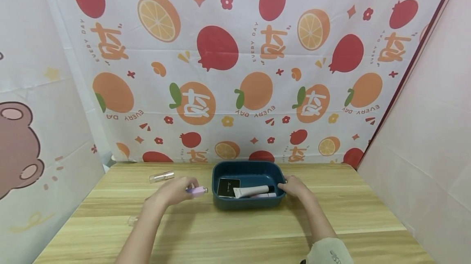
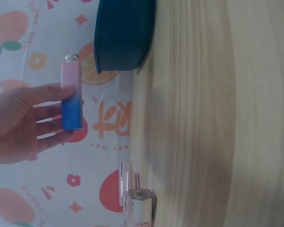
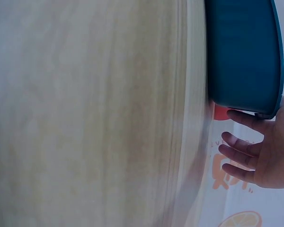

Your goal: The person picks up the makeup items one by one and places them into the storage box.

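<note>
My left hand (image 1: 176, 192) is left of a dark blue plastic bin (image 1: 246, 203), above the table. It pinches a lipstick tube (image 2: 71, 101) between thumb and fingers; the tube fades from pink to blue and has a silvery knob at one end. At the bin's right end, my right hand (image 1: 297, 187) grips the rim, thumb over the edge and index finger along the outer wall, the other fingers spread in the right wrist view. Inside the bin lie a flat black square case (image 1: 223, 188), a white squeeze tube (image 1: 254, 191) with a black cap and a pale pink tube (image 1: 263, 195).
A clear lipstick-like tube (image 1: 162, 176) lies on the wooden table (image 1: 235, 235) left of the bin. Another small clear item (image 1: 132, 220) is nearer, partly behind the left forearm. A fruit-print curtain (image 1: 235, 72) hangs behind the table's far edge.
</note>
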Available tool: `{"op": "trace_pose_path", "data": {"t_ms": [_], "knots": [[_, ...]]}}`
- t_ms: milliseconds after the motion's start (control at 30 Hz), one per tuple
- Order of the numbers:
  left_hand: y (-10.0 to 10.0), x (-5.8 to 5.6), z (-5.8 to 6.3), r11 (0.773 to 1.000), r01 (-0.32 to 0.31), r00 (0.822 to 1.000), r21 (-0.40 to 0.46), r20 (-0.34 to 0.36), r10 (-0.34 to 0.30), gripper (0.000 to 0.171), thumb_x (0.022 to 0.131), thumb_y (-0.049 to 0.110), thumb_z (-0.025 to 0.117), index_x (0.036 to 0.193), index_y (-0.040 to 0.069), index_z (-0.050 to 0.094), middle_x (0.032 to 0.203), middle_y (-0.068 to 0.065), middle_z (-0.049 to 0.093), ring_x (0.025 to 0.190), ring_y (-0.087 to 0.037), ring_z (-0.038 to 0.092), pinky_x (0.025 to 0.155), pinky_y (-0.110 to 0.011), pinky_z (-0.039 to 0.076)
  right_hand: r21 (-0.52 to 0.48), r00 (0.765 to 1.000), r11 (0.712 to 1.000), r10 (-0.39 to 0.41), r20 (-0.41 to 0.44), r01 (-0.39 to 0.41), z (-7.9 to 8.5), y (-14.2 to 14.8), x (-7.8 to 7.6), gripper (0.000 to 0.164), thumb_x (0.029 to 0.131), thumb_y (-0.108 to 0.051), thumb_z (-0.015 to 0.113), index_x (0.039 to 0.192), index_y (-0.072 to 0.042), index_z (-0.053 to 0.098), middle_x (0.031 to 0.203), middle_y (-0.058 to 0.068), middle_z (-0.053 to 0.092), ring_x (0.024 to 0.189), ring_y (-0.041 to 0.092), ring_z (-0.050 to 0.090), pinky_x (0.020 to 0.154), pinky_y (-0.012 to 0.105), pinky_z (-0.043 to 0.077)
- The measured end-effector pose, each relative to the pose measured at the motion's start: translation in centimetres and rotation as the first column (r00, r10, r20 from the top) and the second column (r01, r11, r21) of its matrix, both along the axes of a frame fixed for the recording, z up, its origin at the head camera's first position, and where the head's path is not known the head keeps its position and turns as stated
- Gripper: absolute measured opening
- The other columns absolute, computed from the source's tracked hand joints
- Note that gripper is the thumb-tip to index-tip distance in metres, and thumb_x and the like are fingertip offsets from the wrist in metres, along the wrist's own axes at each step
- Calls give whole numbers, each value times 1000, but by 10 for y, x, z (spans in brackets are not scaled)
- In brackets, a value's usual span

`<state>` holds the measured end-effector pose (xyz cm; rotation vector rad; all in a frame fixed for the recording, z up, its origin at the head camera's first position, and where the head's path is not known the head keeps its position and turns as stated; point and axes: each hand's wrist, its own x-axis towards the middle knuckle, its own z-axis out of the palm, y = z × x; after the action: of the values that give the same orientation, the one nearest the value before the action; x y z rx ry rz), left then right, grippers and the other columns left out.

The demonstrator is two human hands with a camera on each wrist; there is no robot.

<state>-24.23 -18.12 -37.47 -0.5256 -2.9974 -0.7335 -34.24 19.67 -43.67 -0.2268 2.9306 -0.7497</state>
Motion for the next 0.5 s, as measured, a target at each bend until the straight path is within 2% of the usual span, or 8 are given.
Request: {"op": "trace_pose_path", "data": {"t_ms": [133, 300, 500], "knots": [[2, -2, 0, 1000, 0, 1000, -11, -19, -1, 17, 76, 2, 72, 88, 11, 65, 80, 0, 60, 68, -16, 50, 65, -35, 45, -3, 1000, 1000, -5, 3, 5, 0, 0, -1, 50, 88, -24, 56, 128, 6, 49, 124, 29, 47, 118, 42, 40, 95, 55, 32], [5, -5, -1, 1000, 11, 998, -27, -55, -12, 18, 75, 3, 72, 89, 11, 65, 80, -1, 60, 70, -16, 51, 65, -37, 45, -4, 1000, 1000, -3, 2, 3, 0, 0, -2, 49, 88, -23, 56, 128, 6, 49, 124, 30, 46, 119, 43, 39, 95, 56, 31], [7, -7, -1, 1000, 1, 998, -26, -63, -2, 18, 74, 2, 73, 89, 11, 66, 81, -1, 60, 71, -17, 52, 67, -37, 45, -12, 1000, 1000, -9, 7, 9, -1, 0, -1, 50, 88, -25, 57, 128, 6, 49, 126, 31, 44, 120, 44, 37, 95, 56, 30]]}}
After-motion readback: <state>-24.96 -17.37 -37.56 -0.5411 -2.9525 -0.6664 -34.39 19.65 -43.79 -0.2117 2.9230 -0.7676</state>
